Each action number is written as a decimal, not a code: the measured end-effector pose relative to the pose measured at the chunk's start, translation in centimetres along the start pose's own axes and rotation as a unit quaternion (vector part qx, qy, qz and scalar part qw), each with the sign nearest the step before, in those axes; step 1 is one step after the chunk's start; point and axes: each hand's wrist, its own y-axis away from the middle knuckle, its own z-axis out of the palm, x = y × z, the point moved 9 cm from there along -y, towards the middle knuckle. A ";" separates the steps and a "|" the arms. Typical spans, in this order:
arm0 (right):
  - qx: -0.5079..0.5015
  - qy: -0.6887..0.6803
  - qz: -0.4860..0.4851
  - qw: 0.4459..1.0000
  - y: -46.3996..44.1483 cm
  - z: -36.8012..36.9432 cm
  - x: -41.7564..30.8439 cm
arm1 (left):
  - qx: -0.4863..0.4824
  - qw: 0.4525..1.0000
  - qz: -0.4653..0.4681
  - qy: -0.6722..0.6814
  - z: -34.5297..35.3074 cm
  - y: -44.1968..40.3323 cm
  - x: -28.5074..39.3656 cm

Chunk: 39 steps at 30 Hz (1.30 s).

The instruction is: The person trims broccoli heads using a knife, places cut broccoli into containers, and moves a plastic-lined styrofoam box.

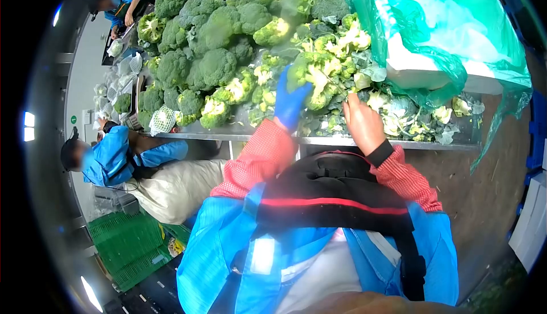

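My left hand (289, 102), in a blue glove, grips a broccoli head (320, 83) from its left side, thumb and fingers apart around it. The pale cut stems of the head face me. My bare right hand (363, 121) is closed beside the stem side of the broccoli. Whatever its fingers pinch is too small or hidden to name. Under and around both hands lie broccoli trimmings (404, 120), leaves and stem pieces on the metal table (336, 141).
A large pile of broccoli heads (219, 26) covers the table's left and back. At the right stands a white box (421, 78) lined with green plastic film (456, 12). Two people in blue jackets (108, 157) work at the left, near net-wrapped heads (163, 120) and green crates (125, 245).
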 end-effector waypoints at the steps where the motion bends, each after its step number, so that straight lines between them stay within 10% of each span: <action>1: -0.026 -0.004 0.017 0.999 -0.4 0.4 0.5 | 0.001 1.000 0.000 0.006 -0.1 -0.1 -0.1; 8: -0.065 -0.311 0.012 0.948 -0.3 2.4 1.9 | 0.016 0.996 -0.087 -0.002 -0.6 -0.4 -0.7; 12: 0.050 0.006 -0.045 0.998 0.2 -0.2 0.1 | 0.057 0.995 -0.081 0.017 -1.0 -0.1 0.3; 16: 0.058 -0.113 -0.079 0.989 -1.2 0.4 0.4 | 0.027 0.998 -0.060 0.012 -0.6 -0.7 0.3; 17: -0.200 -0.386 0.135 0.890 -0.6 4.7 3.1 | 0.027 0.998 -0.055 -0.001 -0.7 -0.9 0.0; 20: -0.181 -0.398 0.107 0.893 0.3 3.4 2.2 | 0.035 0.998 -0.049 -0.003 -0.5 -0.8 0.0; 24: 0.053 -0.134 -0.061 0.988 -0.8 -2.1 0.0 | 0.045 0.998 -0.046 0.004 -0.9 -0.5 -0.6; 33: -0.005 0.007 -0.035 0.999 -1.0 1.1 0.3 | 0.033 0.999 -0.037 0.005 -1.5 -1.2 -1.5; 36: -0.179 -0.319 0.089 0.926 -1.2 5.0 3.3 | 0.019 0.999 -0.030 0.008 -1.3 -1.3 -0.8; 39: -0.169 -0.359 0.114 0.911 -0.4 4.7 2.7 | 0.024 0.999 -0.026 0.007 -1.0 -1.3 -0.5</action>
